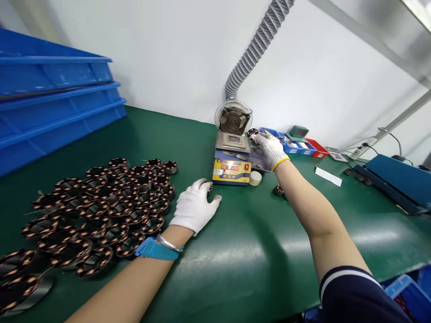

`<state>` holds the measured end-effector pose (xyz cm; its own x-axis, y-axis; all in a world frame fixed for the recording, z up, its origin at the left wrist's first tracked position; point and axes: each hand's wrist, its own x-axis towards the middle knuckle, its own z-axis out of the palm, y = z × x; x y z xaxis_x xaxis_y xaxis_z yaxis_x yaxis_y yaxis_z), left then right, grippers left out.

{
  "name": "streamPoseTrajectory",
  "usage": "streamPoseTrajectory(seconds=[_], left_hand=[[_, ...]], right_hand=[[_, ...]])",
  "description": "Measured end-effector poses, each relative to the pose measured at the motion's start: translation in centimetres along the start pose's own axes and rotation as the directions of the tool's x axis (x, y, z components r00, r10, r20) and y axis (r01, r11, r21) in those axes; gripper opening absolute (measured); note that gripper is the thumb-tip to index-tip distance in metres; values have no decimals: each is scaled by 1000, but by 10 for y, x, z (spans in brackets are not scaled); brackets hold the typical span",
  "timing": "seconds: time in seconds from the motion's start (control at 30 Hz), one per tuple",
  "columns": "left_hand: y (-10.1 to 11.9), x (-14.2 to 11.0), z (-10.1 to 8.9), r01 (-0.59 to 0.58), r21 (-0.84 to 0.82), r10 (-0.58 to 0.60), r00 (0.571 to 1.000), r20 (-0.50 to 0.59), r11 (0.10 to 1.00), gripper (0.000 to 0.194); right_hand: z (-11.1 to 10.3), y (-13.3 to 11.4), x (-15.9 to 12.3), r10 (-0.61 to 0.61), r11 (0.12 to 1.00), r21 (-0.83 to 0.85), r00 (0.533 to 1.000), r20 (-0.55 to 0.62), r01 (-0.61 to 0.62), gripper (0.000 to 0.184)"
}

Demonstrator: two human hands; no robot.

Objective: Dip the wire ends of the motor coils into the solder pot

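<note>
My left hand [194, 205], in a white glove, rests low over the green mat left of the solder pot. Its thumb and fingers close around a small dark motor stator [210, 191], mostly hidden by the glove. My right hand [270, 149], gloved too, reaches out to the pot's back right corner. It grips a copper-wound stator [252, 133] by its side, just off the pot's edge. The blue solder pot [231, 167] has a yellow front panel with red digits. Several copper-wound stators [111, 193] stand grouped on the mat at left.
A fan [233, 121] with a grey exhaust hose [257, 42] stands behind the pot. A round pale tin [255, 178] sits at its front right. Stacked blue crates [57, 103] are far left; small blue bins [291, 147] and a red bin [316, 148] line the back right.
</note>
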<state>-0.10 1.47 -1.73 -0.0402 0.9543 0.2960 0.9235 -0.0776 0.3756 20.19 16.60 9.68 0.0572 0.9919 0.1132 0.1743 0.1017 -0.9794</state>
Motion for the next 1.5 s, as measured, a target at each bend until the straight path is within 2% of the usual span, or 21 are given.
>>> streamPoseTrajectory(seconds=[0.1, 0.2, 0.3, 0.4, 0.47, 0.57, 0.63, 0.7, 0.77, 0.83, 0.87, 0.9, 0.97, 1.03, 1.1, 1.13, 1.23, 1.37, 1.5], left_hand=[[1, -3, -3, -35, -13, 35, 998, 45, 999, 46], [1, -5, -5, -60, -43, 64, 994, 94, 997, 42], [3, -6, -4, -75, -89, 88, 984, 153, 993, 34], [7, -9, -6, -74, -127, 99, 972, 212, 989, 31], [11, -10, -8, -5, -136, 39, 967, 250, 991, 35], [13, -12, -10, 90, -146, -47, 960, 276, 985, 60], [12, -13, -11, 37, -154, 3, 968, 252, 987, 79], [9, -15, -10, -42, -164, 79, 971, 227, 986, 91], [6, -16, -8, -75, -192, 117, 969, 219, 979, 94], [4, -16, -5, -89, -225, 138, 967, 215, 970, 91], [4, -16, -4, -95, -228, 146, 965, 217, 969, 88], [5, -15, -3, -100, -218, 149, 964, 221, 971, 84], [7, -13, -2, -110, -161, 144, 966, 217, 981, 77], [9, -12, -3, -113, -79, 127, 971, 200, 990, 75], [9, -11, -5, -132, -12, 132, 971, 202, 991, 73], [9, -10, -6, -145, 13, 139, 967, 215, 989, 69], [7, -10, -9, -182, 43, 166, 956, 240, 982, 48], [11, -8, -10, -145, 84, 121, 963, 241, 986, 36], [15, -8, -11, -129, 83, 106, 965, 240, 988, 45]], right_hand=[[-35, 4, -36, 57, 981, 180, 996, 65, -68, 25], [-93, 16, -73, 115, 983, 146, 993, 1, -114, 26], [-165, 30, -108, 202, 978, -20, 962, -183, -209, 23], [-225, 42, -141, 232, 890, -262, 866, -443, -372, 25], [-249, 52, -158, 286, 790, -365, 822, -493, -493, 26], [-259, 70, -173, 414, 648, -470, 795, -444, -600, 26], [-257, 78, -175, 464, 575, -551, 796, -389, -604, 27], [-250, 79, -173, 440, 481, -678, 822, -362, -556, 33], [-235, 72, -171, 259, 364, -814, 888, -379, -453, 43], [-204, 60, -174, -10, 317, -892, 939, -343, -322, 54], [-182, 53, -178, -97, 354, -905, 953, -288, -238, 55], [-155, 48, -183, -114, 441, -889, 974, -195, -126, 52], [-96, 43, -192, -20, 600, -796, 996, 81, 77, 48], [-39, 45, -196, 81, 658, -730, 946, 313, 185, 51], [3, 53, -192, 98, 668, -709, 917, 386, 227, 54], [17, 57, -189, 93, 663, -706, 909, 406, 248, 55], [32, 70, -179, 50, 663, -686, 895, 442, 301, 52], [28, 77, -177, -23, 654, -675, 901, 434, 342, 38], [26, 78, -177, -57, 509, -741, 876, 479, 438, 37]])
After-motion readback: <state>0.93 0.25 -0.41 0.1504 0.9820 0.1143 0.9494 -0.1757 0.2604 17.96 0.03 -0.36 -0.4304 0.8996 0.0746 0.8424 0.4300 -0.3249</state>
